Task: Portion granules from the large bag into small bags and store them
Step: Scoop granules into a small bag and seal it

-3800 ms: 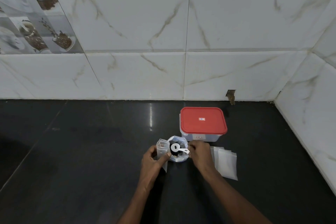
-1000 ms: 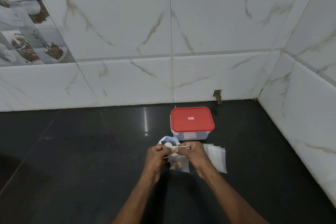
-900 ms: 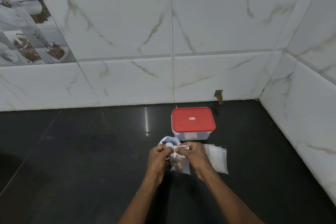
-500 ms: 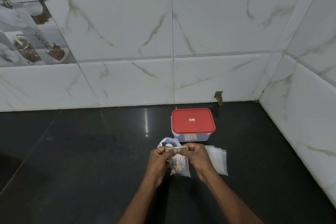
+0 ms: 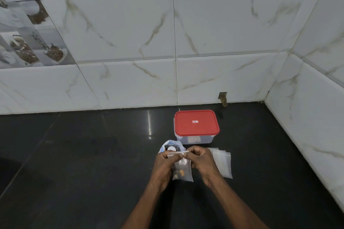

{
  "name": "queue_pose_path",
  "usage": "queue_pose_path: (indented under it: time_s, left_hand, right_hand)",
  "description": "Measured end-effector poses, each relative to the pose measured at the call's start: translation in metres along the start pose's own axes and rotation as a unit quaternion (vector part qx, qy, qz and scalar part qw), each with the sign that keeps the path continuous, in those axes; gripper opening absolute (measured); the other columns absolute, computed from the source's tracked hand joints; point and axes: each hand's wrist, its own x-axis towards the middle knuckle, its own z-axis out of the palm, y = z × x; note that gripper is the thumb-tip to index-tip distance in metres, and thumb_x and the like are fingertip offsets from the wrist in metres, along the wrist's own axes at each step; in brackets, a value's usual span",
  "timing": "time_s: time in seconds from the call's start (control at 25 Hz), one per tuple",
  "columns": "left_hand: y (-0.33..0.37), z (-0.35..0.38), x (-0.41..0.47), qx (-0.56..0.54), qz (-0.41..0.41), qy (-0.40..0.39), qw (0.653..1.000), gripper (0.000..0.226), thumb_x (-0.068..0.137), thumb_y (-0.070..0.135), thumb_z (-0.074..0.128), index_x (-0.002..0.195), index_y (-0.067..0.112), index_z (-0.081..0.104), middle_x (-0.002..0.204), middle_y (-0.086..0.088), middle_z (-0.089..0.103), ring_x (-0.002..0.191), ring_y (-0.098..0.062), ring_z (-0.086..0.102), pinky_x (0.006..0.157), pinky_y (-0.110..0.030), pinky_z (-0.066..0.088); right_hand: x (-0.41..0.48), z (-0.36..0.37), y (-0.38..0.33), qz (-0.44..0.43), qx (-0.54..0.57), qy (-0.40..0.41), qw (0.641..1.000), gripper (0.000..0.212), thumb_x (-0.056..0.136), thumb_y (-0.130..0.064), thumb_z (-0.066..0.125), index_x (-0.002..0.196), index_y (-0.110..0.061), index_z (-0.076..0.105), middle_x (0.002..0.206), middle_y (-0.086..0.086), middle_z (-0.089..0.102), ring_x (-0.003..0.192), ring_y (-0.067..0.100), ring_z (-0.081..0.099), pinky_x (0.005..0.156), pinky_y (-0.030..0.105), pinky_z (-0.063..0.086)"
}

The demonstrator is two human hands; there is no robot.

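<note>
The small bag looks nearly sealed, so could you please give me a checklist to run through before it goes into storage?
1. Small bag gripped by both hands, left hand and right hand, at its top strip: ok.
2. Seal closed along its full length: cannot tell.
3. Granules settled at the bag's bottom, away from the seal: ok.
4. Container open to receive it: not ok, red lid is on.
5. Large bag upright, nothing spilled: ok.
6. Empty bags at hand for the next portion: ok.

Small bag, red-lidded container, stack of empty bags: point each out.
small bag [image 5: 183,170], head view, on its clear lower body near the granules.
red-lidded container [image 5: 196,123], head view, on the middle of the lid.
stack of empty bags [image 5: 224,163], head view, on the top bag's face.
</note>
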Motion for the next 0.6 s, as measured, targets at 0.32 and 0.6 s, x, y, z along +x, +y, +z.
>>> queue_pose_path:
  time_s: [0.32,0.6]
  left_hand:
    - [-0.003,0.0023,0.0035,0.06,0.029,0.016,0.998,0.012,0.087,-0.002,0.063,0.094,0.001,0.072,0.087,-0.021,0.076,0.076,-0.028,0.07,0.075,-0.042,0.058]
    - [-0.0047,0.0,0.0038,0.021,0.014,0.026,0.999,0.008,0.088,0.002,0.07,0.088,0.0,0.078,0.086,-0.019,0.078,0.077,-0.029,0.072,0.071,-0.038,0.058]
  right_hand:
    - [-0.0009,-0.0038,0.0051,0.053,0.068,-0.025,0.996,0.01,0.084,-0.007,0.072,0.09,0.0,0.073,0.091,0.018,0.074,0.083,0.028,0.072,0.077,0.042,0.059]
    - [0.0084,-0.0023,0.0091,0.014,0.011,0.045,0.999,0.009,0.085,0.003,0.068,0.078,-0.001,0.073,0.079,0.014,0.075,0.077,0.026,0.071,0.069,0.035,0.06]
